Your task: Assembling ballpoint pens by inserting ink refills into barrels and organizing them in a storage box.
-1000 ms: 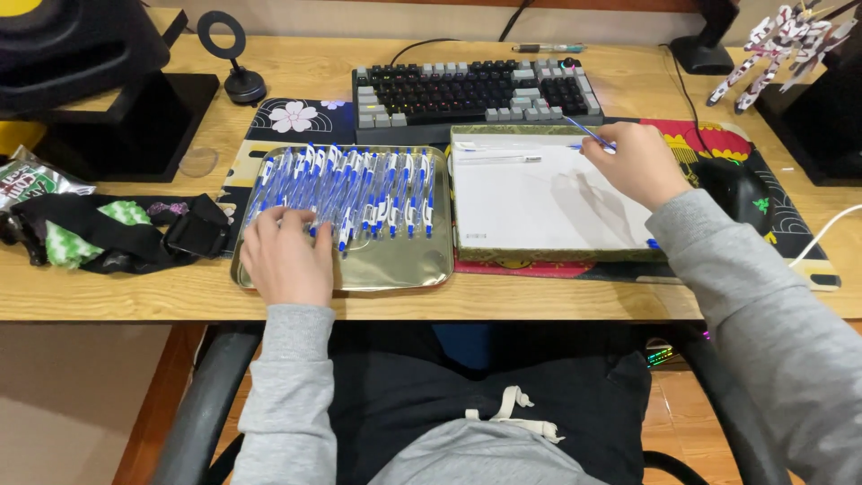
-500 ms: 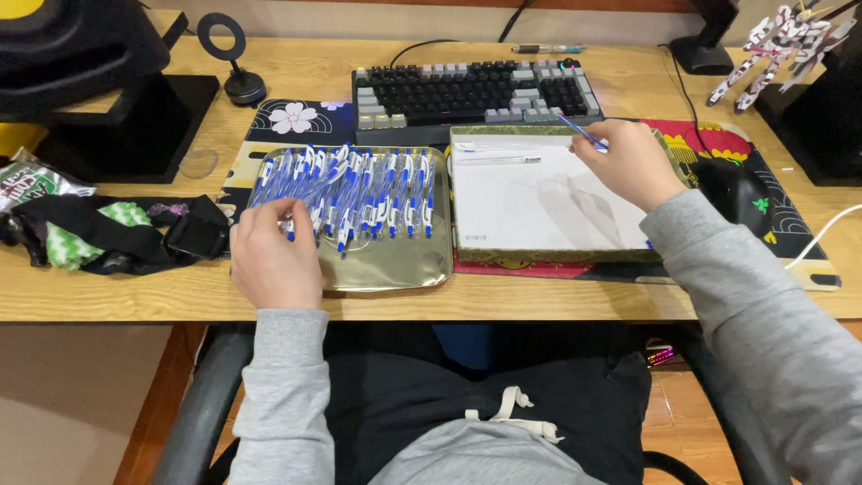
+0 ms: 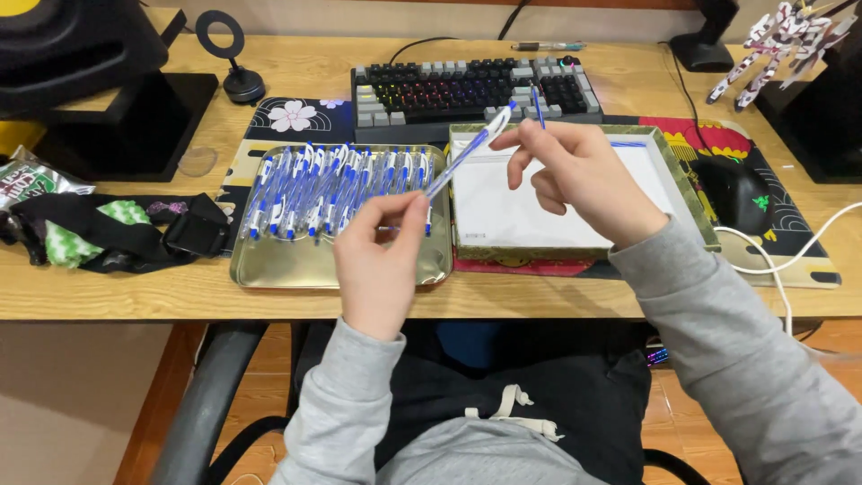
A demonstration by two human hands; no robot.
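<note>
above the gold tray (image 3: 269, 274), my left hand (image 3: 382, 260) has come up off the row of pens (image 3: 337, 189) and now pinches one blue pen (image 3: 467, 153) by its lower end; my right hand (image 3: 584, 175), raised from the white-lined box (image 3: 687, 175), pinches a thin refill (image 3: 537, 103) beside the pen's tip.

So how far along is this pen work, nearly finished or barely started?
Barely started, it seems. Only one or two thin blue pieces lie in the white-lined box. In hand: the left hand holds a blue-and-white pen by its lower end, the right hand holds a thin blue refill beside it. Left: a full row of pens waits on the gold tray.
</note>
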